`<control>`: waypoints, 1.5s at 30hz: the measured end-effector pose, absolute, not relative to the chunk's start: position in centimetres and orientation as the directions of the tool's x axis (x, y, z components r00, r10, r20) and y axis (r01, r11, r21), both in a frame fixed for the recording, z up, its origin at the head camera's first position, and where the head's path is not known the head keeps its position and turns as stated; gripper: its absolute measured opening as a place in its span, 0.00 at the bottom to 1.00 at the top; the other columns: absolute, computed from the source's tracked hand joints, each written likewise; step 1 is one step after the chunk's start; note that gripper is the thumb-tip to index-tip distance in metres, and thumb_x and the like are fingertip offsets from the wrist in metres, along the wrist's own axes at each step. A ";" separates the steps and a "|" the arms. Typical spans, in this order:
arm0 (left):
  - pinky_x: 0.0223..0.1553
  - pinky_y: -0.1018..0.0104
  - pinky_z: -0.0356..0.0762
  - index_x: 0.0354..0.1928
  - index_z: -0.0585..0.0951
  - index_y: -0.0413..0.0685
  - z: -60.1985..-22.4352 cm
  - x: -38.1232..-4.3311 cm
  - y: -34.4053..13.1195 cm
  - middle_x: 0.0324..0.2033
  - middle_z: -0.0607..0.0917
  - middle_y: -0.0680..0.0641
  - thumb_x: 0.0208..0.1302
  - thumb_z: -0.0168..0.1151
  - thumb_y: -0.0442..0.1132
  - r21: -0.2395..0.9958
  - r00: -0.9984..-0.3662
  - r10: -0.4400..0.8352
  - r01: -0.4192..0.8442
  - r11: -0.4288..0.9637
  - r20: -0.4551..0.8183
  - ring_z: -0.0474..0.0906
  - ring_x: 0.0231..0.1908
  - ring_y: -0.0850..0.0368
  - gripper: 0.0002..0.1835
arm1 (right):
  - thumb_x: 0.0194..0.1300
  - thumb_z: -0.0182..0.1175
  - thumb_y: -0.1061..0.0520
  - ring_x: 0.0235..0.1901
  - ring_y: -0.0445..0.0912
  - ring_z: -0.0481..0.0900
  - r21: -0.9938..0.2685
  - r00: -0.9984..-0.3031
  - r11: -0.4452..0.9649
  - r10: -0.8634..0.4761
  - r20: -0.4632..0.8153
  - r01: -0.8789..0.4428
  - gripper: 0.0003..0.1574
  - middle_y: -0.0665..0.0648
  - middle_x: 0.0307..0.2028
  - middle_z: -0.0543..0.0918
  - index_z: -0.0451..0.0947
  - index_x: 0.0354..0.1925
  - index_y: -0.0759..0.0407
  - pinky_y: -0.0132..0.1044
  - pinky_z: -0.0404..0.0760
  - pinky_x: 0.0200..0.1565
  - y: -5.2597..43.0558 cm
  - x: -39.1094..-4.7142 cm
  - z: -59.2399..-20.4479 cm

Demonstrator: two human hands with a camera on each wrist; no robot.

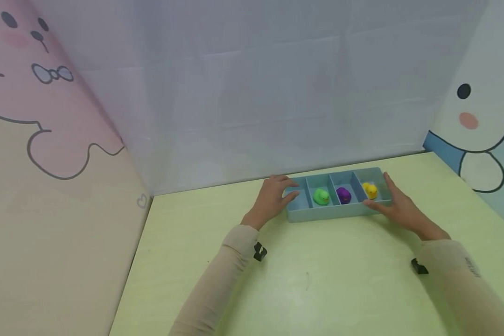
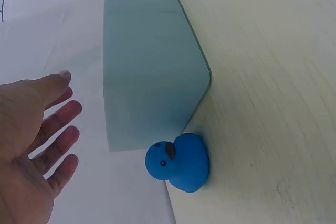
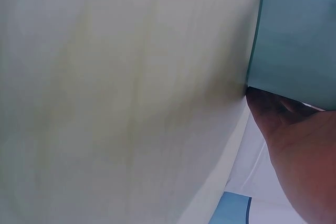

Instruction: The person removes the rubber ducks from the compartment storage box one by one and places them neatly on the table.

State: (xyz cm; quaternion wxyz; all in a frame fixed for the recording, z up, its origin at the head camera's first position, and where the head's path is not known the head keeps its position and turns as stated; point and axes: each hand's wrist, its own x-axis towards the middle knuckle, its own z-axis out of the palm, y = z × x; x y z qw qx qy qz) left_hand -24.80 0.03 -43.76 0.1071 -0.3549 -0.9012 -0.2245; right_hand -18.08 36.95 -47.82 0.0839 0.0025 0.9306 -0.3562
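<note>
A pale blue divided tray [image 1: 332,213] lies on the table, split by thin walls into compartments in a row. From the second compartment on the left stand a green toy duck [image 1: 321,196], a purple one [image 1: 343,195] and a yellow one [image 1: 371,190], one per compartment. My right hand [image 1: 405,212] holds the tray's right end, thumb over the front rim and fingers along the side. Over the left end hovers my left hand [image 1: 270,197], fingers loosely bent around nothing. A blue toy duck [image 2: 190,163] sits beside the tray's left end, hidden in the head view.
The pale yellow table [image 1: 311,289] ends at a white cloth wall [image 1: 252,93] close behind the tray. Side panels with cartoon animals [image 1: 54,107] stand left and right. Both sleeves carry a small black clip [image 1: 260,251] near the wrist.
</note>
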 end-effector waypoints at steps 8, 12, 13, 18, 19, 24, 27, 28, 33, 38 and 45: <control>0.57 0.54 0.76 0.59 0.84 0.54 -43.6 -24.1 2.4 0.54 0.87 0.52 0.73 0.62 0.49 0.311 -0.737 0.611 0.676 0.668 0.288 0.79 0.55 0.52 0.17 | 0.70 0.59 0.30 0.76 0.78 0.35 -0.669 -0.988 0.742 -0.070 -0.137 0.040 0.74 0.69 0.80 0.24 0.14 0.79 0.52 0.78 0.49 0.68 36.7 -18.3 -48.0; 0.53 0.57 0.75 0.59 0.84 0.54 -43.6 -23.9 3.4 0.55 0.87 0.53 0.73 0.61 0.50 0.299 -0.731 0.624 0.682 0.667 0.277 0.78 0.52 0.54 0.17 | 0.69 0.59 0.31 0.77 0.78 0.35 -0.668 -0.989 0.744 -0.071 -0.130 0.034 0.74 0.68 0.80 0.24 0.14 0.79 0.52 0.78 0.50 0.68 36.7 -18.4 -48.2; 0.54 0.57 0.75 0.59 0.84 0.54 -43.5 -23.9 3.6 0.55 0.87 0.53 0.74 0.61 0.50 0.300 -0.731 0.626 0.683 0.666 0.272 0.78 0.53 0.54 0.17 | 0.69 0.59 0.31 0.77 0.78 0.35 -0.669 -0.989 0.742 -0.072 -0.127 0.032 0.74 0.68 0.80 0.24 0.14 0.79 0.51 0.78 0.50 0.68 36.7 -18.4 -48.2; 0.59 0.55 0.75 0.60 0.83 0.54 -43.5 -23.7 4.2 0.57 0.86 0.53 0.74 0.61 0.49 0.306 -0.725 0.641 0.688 0.658 0.253 0.79 0.55 0.53 0.18 | 0.69 0.59 0.31 0.77 0.77 0.34 -0.677 -0.989 0.735 -0.078 -0.125 0.028 0.74 0.68 0.80 0.24 0.14 0.79 0.51 0.78 0.48 0.69 36.5 -18.4 -48.1; 0.59 0.55 0.75 0.60 0.83 0.54 -43.6 -23.7 4.3 0.57 0.86 0.53 0.74 0.61 0.49 0.298 -0.724 0.642 0.690 0.660 0.253 0.79 0.55 0.54 0.18 | 0.69 0.60 0.31 0.77 0.77 0.34 -0.678 -0.989 0.734 -0.078 -0.123 0.026 0.74 0.68 0.80 0.24 0.14 0.79 0.51 0.78 0.48 0.69 36.4 -18.4 -48.1; 0.59 0.57 0.76 0.59 0.84 0.55 -43.9 -23.8 4.9 0.56 0.87 0.54 0.73 0.61 0.49 0.259 -0.713 0.651 0.701 0.664 0.261 0.79 0.55 0.55 0.17 | 0.69 0.60 0.31 0.77 0.77 0.35 -0.676 -0.990 0.737 -0.078 -0.118 0.022 0.74 0.70 0.80 0.26 0.16 0.79 0.54 0.77 0.48 0.69 36.2 -18.4 -47.9; 0.60 0.58 0.75 0.60 0.84 0.56 -44.3 -24.0 5.3 0.57 0.86 0.55 0.74 0.60 0.50 0.246 -0.716 0.652 0.698 0.673 0.250 0.78 0.56 0.56 0.17 | 0.69 0.60 0.31 0.77 0.77 0.35 -0.676 -0.990 0.736 -0.078 -0.114 0.020 0.74 0.70 0.80 0.26 0.16 0.79 0.53 0.77 0.48 0.70 36.2 -18.4 -47.8; 0.61 0.57 0.75 0.60 0.84 0.56 -44.4 -24.1 5.4 0.57 0.86 0.55 0.74 0.60 0.50 0.244 -0.718 0.652 0.696 0.675 0.243 0.78 0.57 0.56 0.17 | 0.69 0.60 0.31 0.77 0.77 0.35 -0.678 -0.990 0.735 -0.079 -0.114 0.019 0.74 0.70 0.80 0.26 0.16 0.79 0.53 0.77 0.48 0.70 36.2 -18.3 -47.8; 0.64 0.56 0.73 0.60 0.84 0.57 -44.5 -24.3 6.0 0.59 0.85 0.56 0.75 0.59 0.50 0.217 -0.727 0.657 0.687 0.694 0.199 0.77 0.60 0.56 0.17 | 0.69 0.60 0.32 0.77 0.77 0.35 -0.680 -0.990 0.733 -0.079 -0.116 0.020 0.74 0.69 0.80 0.25 0.14 0.79 0.52 0.77 0.48 0.69 36.3 -18.3 -47.7; 0.65 0.54 0.73 0.60 0.84 0.59 -44.4 -24.4 6.7 0.60 0.85 0.56 0.76 0.58 0.51 0.175 -0.737 0.659 0.676 0.716 0.152 0.76 0.62 0.56 0.17 | 0.69 0.61 0.32 0.77 0.77 0.35 -0.678 -0.990 0.735 -0.078 -0.116 0.022 0.74 0.69 0.80 0.25 0.15 0.79 0.52 0.77 0.48 0.70 36.2 -18.4 -47.8; 0.60 0.60 0.73 0.55 0.85 0.63 -44.8 -24.5 7.7 0.56 0.86 0.59 0.76 0.55 0.55 0.044 -0.759 0.639 0.648 0.760 0.124 0.77 0.59 0.58 0.15 | 0.69 0.61 0.32 0.78 0.76 0.35 -0.681 -0.991 0.732 -0.082 -0.107 0.013 0.73 0.67 0.81 0.25 0.15 0.79 0.51 0.77 0.48 0.70 36.0 -18.2 -47.8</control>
